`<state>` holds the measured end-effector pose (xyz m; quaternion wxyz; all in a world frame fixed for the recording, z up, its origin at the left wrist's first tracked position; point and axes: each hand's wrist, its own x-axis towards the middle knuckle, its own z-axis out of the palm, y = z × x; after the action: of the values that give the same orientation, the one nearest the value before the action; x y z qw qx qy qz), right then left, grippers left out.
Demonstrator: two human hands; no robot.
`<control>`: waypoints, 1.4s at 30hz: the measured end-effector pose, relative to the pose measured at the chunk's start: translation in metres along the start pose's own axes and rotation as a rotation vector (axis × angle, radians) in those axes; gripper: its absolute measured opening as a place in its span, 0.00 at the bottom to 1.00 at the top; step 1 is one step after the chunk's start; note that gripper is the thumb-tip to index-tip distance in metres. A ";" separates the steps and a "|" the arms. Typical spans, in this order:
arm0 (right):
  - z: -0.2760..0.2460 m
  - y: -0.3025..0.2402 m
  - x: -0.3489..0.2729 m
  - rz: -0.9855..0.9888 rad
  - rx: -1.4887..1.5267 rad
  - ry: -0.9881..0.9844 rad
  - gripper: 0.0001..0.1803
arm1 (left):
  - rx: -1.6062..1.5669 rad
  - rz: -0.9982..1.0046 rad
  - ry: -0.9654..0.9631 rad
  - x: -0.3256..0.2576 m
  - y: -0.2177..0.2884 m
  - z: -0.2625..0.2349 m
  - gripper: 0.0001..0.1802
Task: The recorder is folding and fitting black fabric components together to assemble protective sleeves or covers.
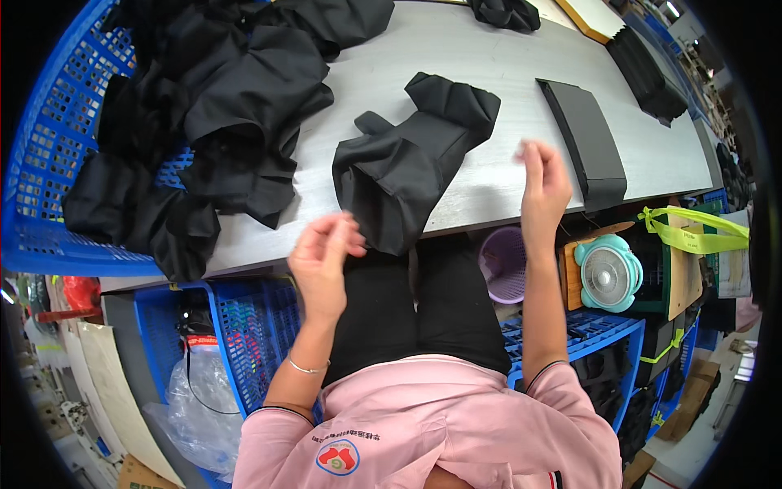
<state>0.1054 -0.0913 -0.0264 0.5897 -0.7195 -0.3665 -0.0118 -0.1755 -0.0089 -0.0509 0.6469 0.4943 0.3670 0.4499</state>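
A blue plastic basket (49, 122) sits far left, spilling soft black cloth pieces (220, 106) onto the grey table (505, 65). The left hand (322, 253) hangs past the table's front edge — fingers loosely curled, holding nothing. Beside it lies a crumpled black cloth (407, 163), drooping over that edge. The right hand (544, 183) is raised, fingers bent, empty — bare table between it and a flat folded black piece (588, 143).

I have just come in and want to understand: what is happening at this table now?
A person sits at a grey table. Both hands are raised and hold nothing: the left hand and the right hand hover near a crumpled black fabric piece. More black pieces fill a blue basket; a folded piece lies to the right.
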 end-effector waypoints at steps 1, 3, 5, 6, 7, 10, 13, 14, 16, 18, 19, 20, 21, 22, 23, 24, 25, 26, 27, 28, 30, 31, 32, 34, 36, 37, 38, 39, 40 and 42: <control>0.002 -0.015 -0.019 0.100 0.083 -0.028 0.12 | 0.121 0.118 0.104 0.011 0.004 -0.001 0.14; 0.007 -0.018 -0.051 0.279 0.348 -0.227 0.11 | 0.148 0.261 0.150 0.041 0.004 0.012 0.19; 0.026 -0.019 -0.070 0.507 0.708 -0.402 0.14 | -0.001 0.165 0.054 0.059 0.002 0.030 0.21; 0.038 -0.023 -0.074 0.562 0.801 -0.422 0.16 | -0.144 0.073 -0.037 0.063 0.001 0.038 0.24; 0.046 -0.027 -0.075 0.616 0.893 -0.440 0.19 | -0.252 -0.026 -0.178 0.065 -0.002 0.041 0.24; 0.045 -0.037 -0.057 0.730 0.963 -0.446 0.23 | -0.161 -0.188 -0.263 0.047 -0.017 0.052 0.24; 0.030 -0.022 -0.044 0.814 0.939 -0.449 0.19 | -0.186 -0.182 -0.302 0.038 -0.018 0.055 0.23; 0.024 -0.015 -0.041 0.814 0.933 -0.452 0.19 | -0.319 -0.239 -0.392 0.040 -0.017 0.049 0.21; 0.019 -0.003 -0.039 0.606 0.612 -0.433 0.14 | -0.541 -0.332 -0.559 0.048 -0.016 0.036 0.18; 0.020 -0.001 -0.040 0.606 0.592 -0.448 0.12 | -0.567 -0.431 -0.540 0.055 -0.020 0.041 0.16; 0.022 -0.002 -0.039 0.599 0.575 -0.451 0.11 | -0.588 -0.530 -0.533 0.058 -0.021 0.045 0.14; 0.024 -0.003 -0.039 0.564 0.504 -0.483 0.11 | -0.542 -0.538 -0.463 0.056 -0.019 0.055 0.10; 0.024 -0.004 -0.038 0.563 0.504 -0.481 0.11 | -0.542 -0.538 -0.466 0.059 -0.023 0.055 0.10; 0.024 -0.006 -0.036 0.575 0.520 -0.529 0.12 | -0.446 -0.477 -0.507 0.064 -0.025 0.057 0.09; 0.024 -0.008 -0.034 0.587 0.536 -0.578 0.14 | -0.349 -0.415 -0.547 0.068 -0.025 0.057 0.09; 0.019 -0.010 -0.029 0.647 0.664 -0.648 0.16 | -0.305 -0.419 -0.497 0.069 -0.023 0.053 0.10; 0.014 -0.011 -0.025 0.648 0.662 -0.645 0.16 | -0.305 -0.422 -0.500 0.069 -0.021 0.055 0.10; 0.010 -0.011 -0.020 0.692 0.732 -0.673 0.16 | -0.261 -0.397 -0.457 0.068 -0.021 0.058 0.09; 0.008 -0.010 -0.017 0.736 0.803 -0.701 0.17 | -0.217 -0.371 -0.413 0.066 -0.022 0.060 0.08; 0.012 -0.004 -0.021 0.704 0.688 -0.665 0.12 | -0.192 -0.307 -0.402 0.064 -0.028 0.062 0.07; 0.020 0.003 -0.028 0.547 0.440 -0.682 0.11 | 0.027 -0.104 -0.423 0.060 -0.037 0.066 0.06; 0.025 0.005 -0.031 0.387 0.192 -0.691 0.10 | 0.243 0.102 -0.438 0.057 -0.038 0.070 0.06; 0.030 0.006 -0.037 0.215 0.110 -0.609 0.12 | 0.403 0.195 -0.371 0.050 -0.033 0.076 0.05; 0.032 0.006 -0.038 0.136 -0.130 -0.397 0.12 | 0.516 0.361 -0.239 0.058 -0.036 0.067 0.04; 0.031 0.008 -0.035 0.068 -0.308 -0.084 0.09 | 0.510 0.452 0.017 0.070 -0.035 0.048 0.04; 0.029 0.017 -0.033 0.164 -0.111 -0.084 0.07 | 0.383 0.371 0.122 0.076 -0.030 0.048 0.04; 0.029 0.023 -0.035 0.226 -0.042 -0.126 0.06 | 0.251 0.279 0.154 0.074 -0.027 0.050 0.07; 0.027 0.027 -0.037 0.288 0.029 -0.168 0.05 | 0.250 0.279 0.147 0.071 -0.023 0.055 0.07; 0.025 0.023 -0.034 0.288 0.026 -0.164 0.05 | 0.179 0.188 0.098 0.067 -0.019 0.061 0.08; 0.014 0.011 -0.025 0.738 0.704 -0.347 0.07 | 0.115 0.000 -0.035 0.064 -0.023 0.058 0.17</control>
<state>0.0871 -0.0925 -0.0509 0.6911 -0.5506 -0.1630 0.4389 -0.0968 0.0311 -0.0612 0.6238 0.5384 0.3808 0.4195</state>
